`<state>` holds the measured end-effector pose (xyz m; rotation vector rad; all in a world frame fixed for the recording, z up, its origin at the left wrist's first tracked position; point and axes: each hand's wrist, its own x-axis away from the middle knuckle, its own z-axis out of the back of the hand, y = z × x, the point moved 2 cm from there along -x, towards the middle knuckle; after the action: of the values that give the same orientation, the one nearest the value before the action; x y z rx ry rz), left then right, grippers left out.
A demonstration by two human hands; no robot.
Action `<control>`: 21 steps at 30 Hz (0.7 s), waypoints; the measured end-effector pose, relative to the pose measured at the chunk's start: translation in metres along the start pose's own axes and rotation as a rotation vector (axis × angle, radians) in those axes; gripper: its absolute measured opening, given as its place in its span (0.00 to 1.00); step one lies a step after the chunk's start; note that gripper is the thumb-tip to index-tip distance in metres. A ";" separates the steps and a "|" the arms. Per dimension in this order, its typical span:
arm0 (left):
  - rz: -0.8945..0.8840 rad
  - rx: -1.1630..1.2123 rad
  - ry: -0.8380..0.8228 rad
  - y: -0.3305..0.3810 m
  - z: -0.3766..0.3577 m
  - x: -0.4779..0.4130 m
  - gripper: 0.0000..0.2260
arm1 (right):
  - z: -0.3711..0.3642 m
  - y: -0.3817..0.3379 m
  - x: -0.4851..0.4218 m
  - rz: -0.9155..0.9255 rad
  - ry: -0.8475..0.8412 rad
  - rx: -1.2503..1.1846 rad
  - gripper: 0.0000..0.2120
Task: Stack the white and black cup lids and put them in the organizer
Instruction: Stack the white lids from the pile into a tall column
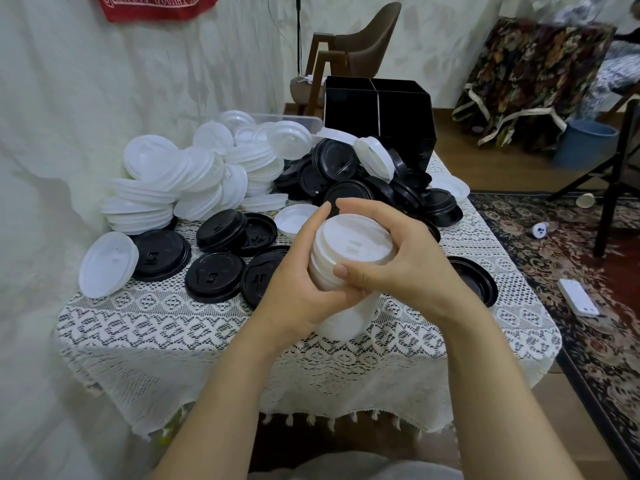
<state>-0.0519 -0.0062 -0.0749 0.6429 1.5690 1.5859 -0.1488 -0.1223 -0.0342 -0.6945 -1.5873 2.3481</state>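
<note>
A lived-in room at home.
We see a lace-covered table [138,323], patterned rug [554,237] and upholstered chair [374,39].

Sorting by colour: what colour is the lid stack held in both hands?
The stack is white; head view.

Both hands [349,268] around white lid stack [346,258]

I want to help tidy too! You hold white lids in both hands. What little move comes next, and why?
Probably lift the stack of white lids toward the black organizer at the far edge of the table. The left hand and right hand both grip the stack, it already looks tall and even, and the organizer stands open-topped beyond the loose lids.
</note>
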 end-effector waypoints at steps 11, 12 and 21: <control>0.041 -0.044 -0.036 -0.001 0.004 0.000 0.45 | -0.005 0.005 0.002 0.000 -0.069 0.022 0.31; 0.044 -0.051 -0.037 -0.001 0.004 0.000 0.45 | -0.005 0.006 0.002 0.001 -0.072 0.029 0.30; 0.040 -0.089 -0.019 0.003 0.002 0.002 0.46 | -0.013 0.009 0.002 0.006 -0.084 0.085 0.32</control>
<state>-0.0518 -0.0026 -0.0717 0.6424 1.4718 1.6644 -0.1430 -0.1147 -0.0470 -0.5910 -1.5097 2.4637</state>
